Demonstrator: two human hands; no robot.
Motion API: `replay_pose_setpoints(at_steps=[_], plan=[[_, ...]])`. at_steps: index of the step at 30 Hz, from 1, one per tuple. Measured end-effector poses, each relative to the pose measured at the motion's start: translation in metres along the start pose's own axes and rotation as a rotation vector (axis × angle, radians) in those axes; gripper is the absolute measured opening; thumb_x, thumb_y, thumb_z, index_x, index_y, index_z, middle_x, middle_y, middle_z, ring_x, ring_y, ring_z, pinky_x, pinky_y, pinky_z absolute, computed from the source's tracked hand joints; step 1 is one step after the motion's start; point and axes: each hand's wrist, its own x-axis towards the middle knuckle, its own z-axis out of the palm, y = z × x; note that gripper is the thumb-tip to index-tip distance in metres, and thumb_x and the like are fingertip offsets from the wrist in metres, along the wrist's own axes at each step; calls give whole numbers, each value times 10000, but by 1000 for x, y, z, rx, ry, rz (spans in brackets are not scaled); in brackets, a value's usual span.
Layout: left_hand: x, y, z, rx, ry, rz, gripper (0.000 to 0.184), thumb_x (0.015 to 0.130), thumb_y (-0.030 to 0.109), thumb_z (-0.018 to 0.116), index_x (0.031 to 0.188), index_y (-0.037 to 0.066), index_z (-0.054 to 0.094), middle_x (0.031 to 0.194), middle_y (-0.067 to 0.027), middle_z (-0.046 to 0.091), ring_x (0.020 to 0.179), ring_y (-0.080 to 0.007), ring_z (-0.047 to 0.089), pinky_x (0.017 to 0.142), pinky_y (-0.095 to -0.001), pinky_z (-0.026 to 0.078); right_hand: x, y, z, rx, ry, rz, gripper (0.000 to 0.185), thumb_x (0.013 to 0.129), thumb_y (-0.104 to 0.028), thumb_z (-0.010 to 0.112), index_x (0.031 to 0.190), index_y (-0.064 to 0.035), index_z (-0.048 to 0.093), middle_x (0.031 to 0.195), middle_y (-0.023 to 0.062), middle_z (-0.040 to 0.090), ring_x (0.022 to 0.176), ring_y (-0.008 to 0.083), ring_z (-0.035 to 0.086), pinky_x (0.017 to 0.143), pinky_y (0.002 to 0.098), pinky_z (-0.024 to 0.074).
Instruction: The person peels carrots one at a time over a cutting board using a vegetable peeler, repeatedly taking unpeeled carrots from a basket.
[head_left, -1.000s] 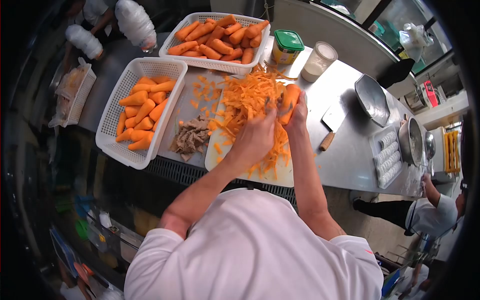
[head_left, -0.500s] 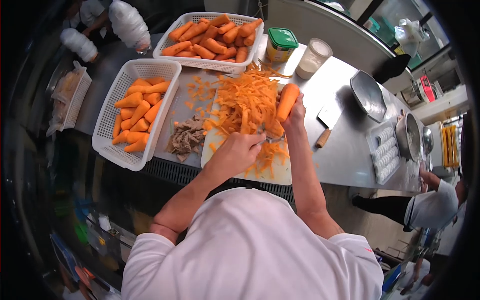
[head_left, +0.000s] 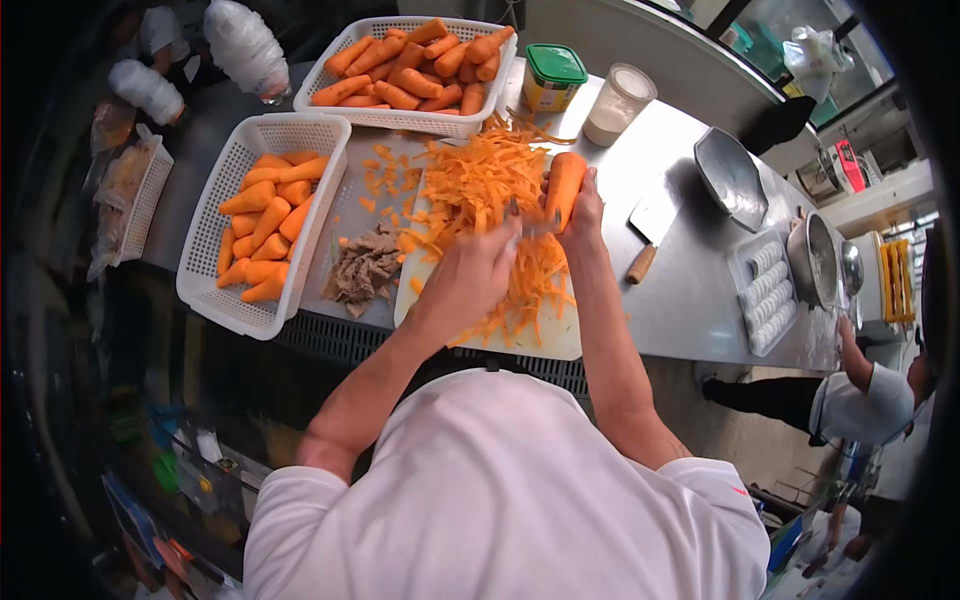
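My left hand (head_left: 468,275) is closed around the handle of a peeler (head_left: 535,226), which is blurred beside the carrot's lower end. A large carrot (head_left: 567,187) is gripped in my right hand (head_left: 586,212), its thick end pointing away from me. Beneath and left of both hands, a heap of orange peelings (head_left: 480,185) covers much of the white cutting board (head_left: 553,345). A crumpled brown cloth (head_left: 365,266) lies left of the board. Smooth carrots fill part of the nearer white basket (head_left: 335,165); rougher-looking carrots fill the farther basket (head_left: 390,117).
Behind the peelings stand a green-lidded tub (head_left: 554,77) and a clear jar (head_left: 620,103). A cleaver (head_left: 652,228) lies right of my right hand. Farther right are a dark tray (head_left: 731,180), a tray of white rolls (head_left: 765,292), a metal bowl (head_left: 818,262) and another person (head_left: 868,402).
My left hand with the peeler dropped toward me along the carrot, then moved back up to its lower end. The whole view has shifted slightly, moving the table's objects leftward.
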Motion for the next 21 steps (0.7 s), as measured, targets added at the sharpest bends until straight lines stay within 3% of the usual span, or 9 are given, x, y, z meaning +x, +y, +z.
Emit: replay_pose_setpoints(at_steps=[1, 2, 5, 9, 11, 12, 15, 18, 21], plan=[[19, 3, -2, 15, 132, 12, 246, 912, 79, 573, 1129, -35, 589, 780, -280, 628, 763, -458, 633, 659, -512, 503, -1, 4, 4, -4, -11, 4, 581, 1058, -508, 253, 1239, -17, 506, 973, 155, 624, 784, 236, 617, 655, 367, 555], [36, 5, -5, 25, 125, -84, 320, 925, 82, 578, 1224, -26, 616, 918, -271, 666, 839, -391, 680, 716, -398, 517, -3, 8, 6, -60, -21, -14, 582, 1059, -506, 249, 1249, -20, 505, 993, 152, 625, 792, 236, 617, 663, 365, 558], [52, -11, 14, 148, 135, -38, 319, 925, 71, 573, 1225, -28, 615, 892, -273, 662, 814, -388, 680, 705, -396, 518, 3, 17, 11, -53, 14, -18, 585, 1060, -503, 243, 1261, -20, 505, 1012, 147, 630, 791, 237, 619, 673, 366, 561], [-7, -1, 9, 184, 54, 10, 309, 920, 64, 578, 1210, -35, 620, 849, -274, 655, 780, -396, 669, 686, -399, 515, 2, 5, 7, 28, 153, -40, 588, 1059, -504, 248, 1249, -14, 513, 1019, 144, 641, 841, 252, 641, 711, 380, 567], [-19, 0, -4, 16, -117, -21, 335, 903, 56, 564, 1222, -44, 593, 771, -302, 617, 770, -460, 638, 664, -499, 505, 9, 6, -12, 35, 67, -31, 587, 1059, -503, 251, 1235, -13, 520, 1018, 145, 644, 847, 256, 647, 716, 383, 568], [-7, 8, -6, 19, -6, -82, 290, 914, 70, 591, 1179, -43, 631, 833, -278, 647, 762, -423, 647, 684, -413, 514, 12, 8, -15, 41, -40, -22, 585, 1059, -502, 253, 1221, -11, 527, 1016, 146, 646, 853, 259, 653, 721, 385, 569], [44, 3, -5, 21, 196, -8, 293, 916, 73, 588, 1182, -42, 631, 839, -284, 642, 755, -421, 647, 683, -408, 515, -1, 10, 3, -43, -84, 36, 602, 1045, -547, 267, 1218, -37, 535, 949, 133, 654, 770, 240, 649, 693, 352, 570], [49, -9, 17, 145, 169, -16, 292, 916, 77, 588, 1180, -38, 636, 849, -286, 644, 760, -420, 649, 680, -406, 513, -5, 16, 23, 49, -74, 44, 580, 1039, -551, 305, 1209, -48, 538, 935, 119, 651, 749, 230, 647, 682, 348, 570], [-10, 4, 15, 196, 57, 2, 303, 915, 78, 583, 1193, -35, 628, 861, -283, 650, 785, -423, 655, 686, -426, 514, 12, 12, -3, -19, -30, -8, 575, 1047, -530, 297, 1207, -29, 528, 962, 138, 643, 805, 232, 627, 686, 360, 562]])
